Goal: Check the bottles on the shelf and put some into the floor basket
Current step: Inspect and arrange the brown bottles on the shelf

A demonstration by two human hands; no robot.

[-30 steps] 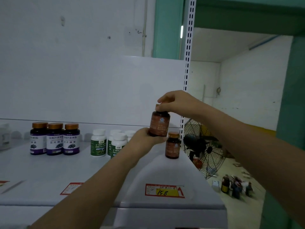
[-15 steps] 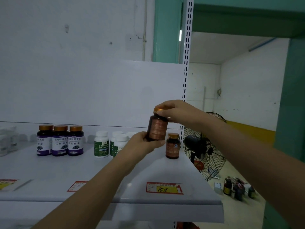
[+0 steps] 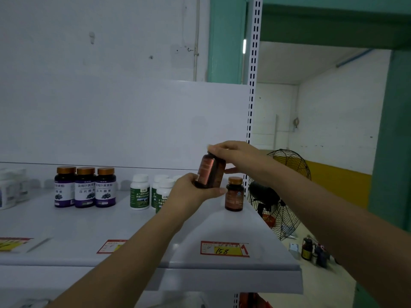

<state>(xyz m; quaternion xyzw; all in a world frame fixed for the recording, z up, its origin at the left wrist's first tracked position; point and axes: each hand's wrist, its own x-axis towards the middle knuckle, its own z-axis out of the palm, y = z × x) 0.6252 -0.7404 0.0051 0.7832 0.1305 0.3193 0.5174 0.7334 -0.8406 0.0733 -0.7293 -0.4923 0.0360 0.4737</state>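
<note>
Head view: left hand (image 3: 191, 190) holds the brown bottle (image 3: 209, 172); right hand (image 3: 239, 152) fingers (image 3: 217, 149) grip its cap.

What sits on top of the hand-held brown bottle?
The right hand grips the top of the brown bottle, fingers curled over it. The cap is covered, so it cannot be seen. The left hand holds the base.

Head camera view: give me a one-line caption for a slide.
Checking stock: left grip holds the brown bottle from below, right grip grasps its top, above the white shelf.
</note>
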